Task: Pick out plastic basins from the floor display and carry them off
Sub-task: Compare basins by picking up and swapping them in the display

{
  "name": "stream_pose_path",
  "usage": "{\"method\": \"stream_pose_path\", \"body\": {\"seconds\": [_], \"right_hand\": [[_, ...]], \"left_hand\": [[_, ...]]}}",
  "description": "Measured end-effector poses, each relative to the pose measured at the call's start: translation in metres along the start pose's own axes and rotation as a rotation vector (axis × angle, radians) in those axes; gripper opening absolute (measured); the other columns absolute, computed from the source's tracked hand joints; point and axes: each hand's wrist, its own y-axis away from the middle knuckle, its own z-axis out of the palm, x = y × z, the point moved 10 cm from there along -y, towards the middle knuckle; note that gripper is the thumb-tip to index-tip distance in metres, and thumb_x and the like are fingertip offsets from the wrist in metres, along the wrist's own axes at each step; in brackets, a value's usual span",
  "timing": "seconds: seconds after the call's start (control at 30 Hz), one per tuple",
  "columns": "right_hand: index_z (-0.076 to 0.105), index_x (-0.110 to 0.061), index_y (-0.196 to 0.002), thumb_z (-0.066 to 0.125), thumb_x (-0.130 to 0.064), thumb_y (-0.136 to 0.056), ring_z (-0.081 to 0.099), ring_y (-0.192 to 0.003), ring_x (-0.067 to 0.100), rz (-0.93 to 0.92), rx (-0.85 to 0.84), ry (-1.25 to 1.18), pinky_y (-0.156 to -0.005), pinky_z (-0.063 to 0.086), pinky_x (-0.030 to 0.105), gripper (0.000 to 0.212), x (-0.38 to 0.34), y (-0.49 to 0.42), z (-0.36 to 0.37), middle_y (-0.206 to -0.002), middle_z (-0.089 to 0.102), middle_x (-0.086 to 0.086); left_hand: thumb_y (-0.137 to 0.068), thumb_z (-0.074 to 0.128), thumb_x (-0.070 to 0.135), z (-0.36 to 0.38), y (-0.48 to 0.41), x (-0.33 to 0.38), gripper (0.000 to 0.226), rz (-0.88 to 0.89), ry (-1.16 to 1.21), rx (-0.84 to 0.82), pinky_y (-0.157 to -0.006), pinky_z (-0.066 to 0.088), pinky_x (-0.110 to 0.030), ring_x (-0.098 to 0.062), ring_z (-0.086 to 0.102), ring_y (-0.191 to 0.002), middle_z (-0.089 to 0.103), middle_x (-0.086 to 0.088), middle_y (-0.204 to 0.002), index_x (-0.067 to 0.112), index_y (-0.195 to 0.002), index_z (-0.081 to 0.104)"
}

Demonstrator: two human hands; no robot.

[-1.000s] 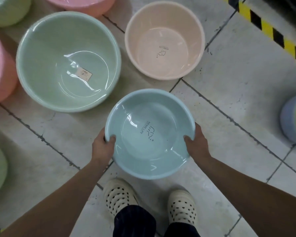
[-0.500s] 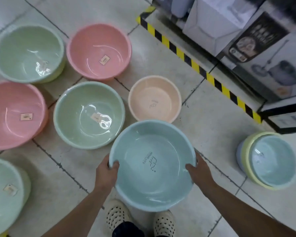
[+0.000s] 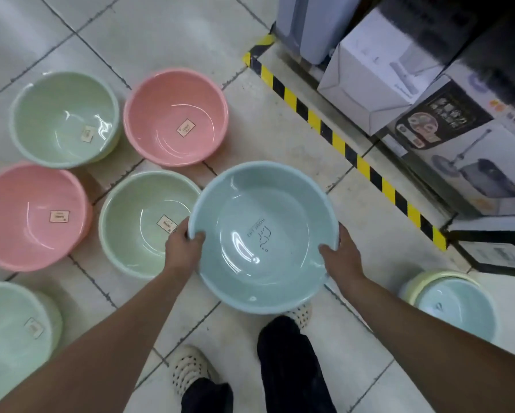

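I hold a light blue basin [image 3: 262,234] in the air at waist height, printed mark inside. My left hand [image 3: 183,247] grips its left rim, thumb over the edge. My right hand [image 3: 341,254] grips its right rim. On the floor to the left stand a green basin [image 3: 140,225] right beside my left hand, two pink basins [image 3: 176,117] [image 3: 33,216], and two more green ones [image 3: 64,119] [image 3: 12,332]. At the lower right sits a stack of basins [image 3: 453,305], blue inside yellow. The beige basin seen earlier is hidden behind the blue one.
A yellow-and-black hazard strip [image 3: 339,144] runs diagonally across the white tiled floor. Behind it stand boxed goods [image 3: 378,76] and mop-bucket cartons [image 3: 470,162] on low shelving. My feet in perforated clogs [image 3: 187,371] stand below the basin.
The blue basin has risen from near the floor to waist height in both hands. My view has pulled back and up, bringing more basins and the shelving into sight.
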Motion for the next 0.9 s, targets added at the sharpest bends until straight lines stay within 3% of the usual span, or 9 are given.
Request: {"method": "stream_pose_path", "body": {"seconds": [0.1,0.27,0.5,0.67,0.8,0.9], "right_hand": [[0.044,-0.027,-0.142,0.058,-0.008,-0.085,0.06,-0.11,0.029,-0.001,0.01,0.013,-0.093,0.052,0.047,0.062,-0.003,-0.04,0.01,-0.123,0.062,0.004],[0.045,-0.027,-0.141,0.057,-0.008,-0.085,0.058,-0.106,0.026,-0.016,0.044,0.021,-0.094,0.051,0.042,0.06,0.005,-0.11,0.033,-0.125,0.062,0.005],[0.045,-0.023,-0.142,0.059,-0.007,-0.086,0.058,-0.113,0.029,-0.039,0.084,0.062,-0.093,0.047,0.032,0.06,0.029,-0.186,0.063,-0.126,0.062,0.008],[0.045,-0.021,-0.141,0.061,-0.008,-0.086,0.057,-0.115,0.03,-0.047,0.088,0.115,-0.091,0.043,0.03,0.058,0.056,-0.216,0.081,-0.127,0.062,0.009],[0.049,-0.02,-0.136,0.059,-0.007,-0.085,0.058,-0.11,0.029,0.002,0.128,0.117,-0.085,0.04,0.025,0.054,0.079,-0.227,0.085,-0.12,0.063,0.009],[0.052,-0.018,-0.135,0.06,-0.007,-0.082,0.058,-0.112,0.032,0.019,0.143,0.117,-0.092,0.045,0.034,0.055,0.093,-0.235,0.089,-0.12,0.064,0.012]], "left_hand": [[-0.088,0.058,0.008,0.02,-0.034,-0.003,0.03,-0.001,-0.017,-0.014,-0.077,0.046,-0.03,-0.025,0.064,-0.091,0.069,-0.001,-0.095,0.019,-0.116,0.064],[-0.087,0.062,0.008,0.058,-0.09,-0.022,0.045,-0.048,-0.036,-0.041,-0.08,0.048,-0.033,-0.026,0.062,-0.095,0.063,-0.004,-0.106,0.014,-0.131,0.051],[-0.088,0.061,0.009,0.102,-0.152,-0.048,0.033,0.01,-0.178,-0.067,-0.081,0.045,-0.033,-0.026,0.058,-0.096,0.061,-0.006,-0.106,0.008,-0.121,0.056],[-0.074,0.06,0.006,0.124,-0.182,-0.071,0.036,-0.098,-0.119,-0.043,-0.077,0.051,-0.039,-0.03,0.06,-0.092,0.062,-0.009,-0.102,0.011,-0.109,0.053],[-0.077,0.059,0.002,0.142,-0.191,-0.086,0.039,-0.108,-0.12,-0.051,-0.072,0.047,-0.033,-0.028,0.059,-0.088,0.062,-0.009,-0.101,0.01,-0.115,0.055],[-0.08,0.056,0.0,0.155,-0.196,-0.098,0.03,-0.125,-0.123,-0.051,-0.061,0.045,-0.029,-0.024,0.057,-0.08,0.059,-0.003,-0.089,0.013,-0.107,0.051]]}}
